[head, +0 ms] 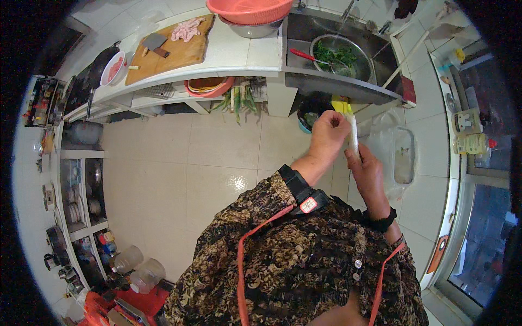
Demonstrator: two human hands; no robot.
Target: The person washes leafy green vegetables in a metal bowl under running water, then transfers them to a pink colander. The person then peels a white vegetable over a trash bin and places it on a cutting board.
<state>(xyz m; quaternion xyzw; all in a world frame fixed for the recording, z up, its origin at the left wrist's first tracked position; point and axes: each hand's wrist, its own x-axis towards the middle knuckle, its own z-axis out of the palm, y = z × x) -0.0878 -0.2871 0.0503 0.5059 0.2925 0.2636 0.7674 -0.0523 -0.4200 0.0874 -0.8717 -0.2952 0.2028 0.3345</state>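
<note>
My right hand (367, 165) grips the lower part of a white scallion or leek stalk (353, 136), which points away from me. Curled beside the stalk's upper end, my left hand (328, 134) has its fingers against or very near it; its fingertips are partly hidden, so I cannot tell what they pinch. Both hands are above the floor in front of the sink cabinet. Just beyond the left hand stands a dark-lined bin (310, 112), and a yellow object (341, 104) shows behind the stalk's tip.
A steel basin of leafy greens (336, 53) with a red-handled strainer (302, 54) sits in the sink (299, 69). On the counter, a cutting board (191, 53) bears a cleaver (154, 42) and raw meat (187, 29). Green-topped stalks (242, 98) lie beneath. A plastic bag (385, 130) lies right.
</note>
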